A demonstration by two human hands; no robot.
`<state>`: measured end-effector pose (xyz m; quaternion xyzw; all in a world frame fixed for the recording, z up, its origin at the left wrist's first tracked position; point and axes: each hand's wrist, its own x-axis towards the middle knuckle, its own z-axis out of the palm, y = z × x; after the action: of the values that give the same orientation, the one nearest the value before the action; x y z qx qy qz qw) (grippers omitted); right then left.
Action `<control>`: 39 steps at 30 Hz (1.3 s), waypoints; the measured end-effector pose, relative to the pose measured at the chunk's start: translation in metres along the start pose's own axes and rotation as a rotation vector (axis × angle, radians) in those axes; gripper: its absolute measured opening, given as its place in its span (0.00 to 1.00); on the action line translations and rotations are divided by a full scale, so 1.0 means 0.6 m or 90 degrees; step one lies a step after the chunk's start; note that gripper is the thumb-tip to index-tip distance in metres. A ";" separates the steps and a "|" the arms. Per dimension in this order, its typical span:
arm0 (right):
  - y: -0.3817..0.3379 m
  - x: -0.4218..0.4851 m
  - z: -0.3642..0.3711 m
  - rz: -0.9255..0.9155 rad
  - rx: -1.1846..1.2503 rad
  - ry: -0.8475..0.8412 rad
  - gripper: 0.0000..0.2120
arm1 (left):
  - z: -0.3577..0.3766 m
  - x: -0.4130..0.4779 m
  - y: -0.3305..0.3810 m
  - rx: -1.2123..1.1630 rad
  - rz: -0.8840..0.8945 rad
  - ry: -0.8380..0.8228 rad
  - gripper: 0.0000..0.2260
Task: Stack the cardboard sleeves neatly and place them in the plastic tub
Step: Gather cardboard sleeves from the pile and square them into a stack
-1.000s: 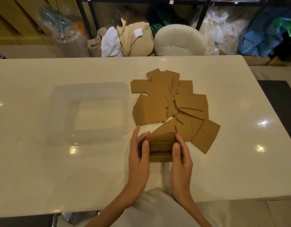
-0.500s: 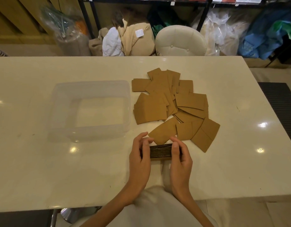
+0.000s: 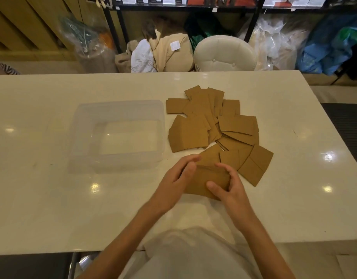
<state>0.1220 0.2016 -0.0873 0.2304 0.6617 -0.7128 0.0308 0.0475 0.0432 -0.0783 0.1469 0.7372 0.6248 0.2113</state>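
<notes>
White and glossy, the table (image 3: 53, 208) carries all task items and reflects several ceiling lights. Near its front edge, a gathered stack of sleeves (image 3: 208, 181) sits between both hands, broad face up and tilted slightly; whether its underside touches the table cannot be told. The left hand (image 3: 173, 181) closes on the stack's left end, fingers curled over the far corner and thumb on the near side. The right hand (image 3: 228, 187) closes on the right end, fingers curled over the top edge, thumb pressed on the upper face. Both hands are gripping the stack.

Just beyond the stack lies the loose pile of cardboard sleeves (image 3: 214, 125), flat and overlapping at mixed angles, spread toward the table centre. One outlying sleeve (image 3: 256, 165) rests at the pile's right front corner, near the right hand but apart from it.

The plastic tub (image 3: 81, 137) stands left of the pile, just beside it, upright, translucent, with nothing visible inside. It is apart from the left hand.

Behind the table stand a cream cushioned stool (image 3: 225, 53), a heap of beige fabric (image 3: 167, 51), clear plastic bags (image 3: 274, 39), a blue bag (image 3: 324, 51) and a dark metal shelving frame (image 3: 113, 27)
</notes>
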 end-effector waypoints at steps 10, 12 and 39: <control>-0.072 -0.018 0.029 0.016 0.075 0.057 0.25 | 0.056 0.001 0.031 -0.345 -0.019 0.300 0.11; -0.056 -0.033 0.060 -0.061 0.052 0.138 0.25 | 0.070 -0.007 0.028 -0.436 -0.094 0.349 0.16; 0.064 -0.002 0.044 -0.256 -0.317 0.034 0.29 | 0.021 -0.041 -0.047 -0.041 -0.029 0.220 0.11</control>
<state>0.1290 0.1713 -0.1221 0.0993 0.8488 -0.5142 -0.0727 0.0762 0.0373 -0.1045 0.0134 0.7453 0.6591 0.1001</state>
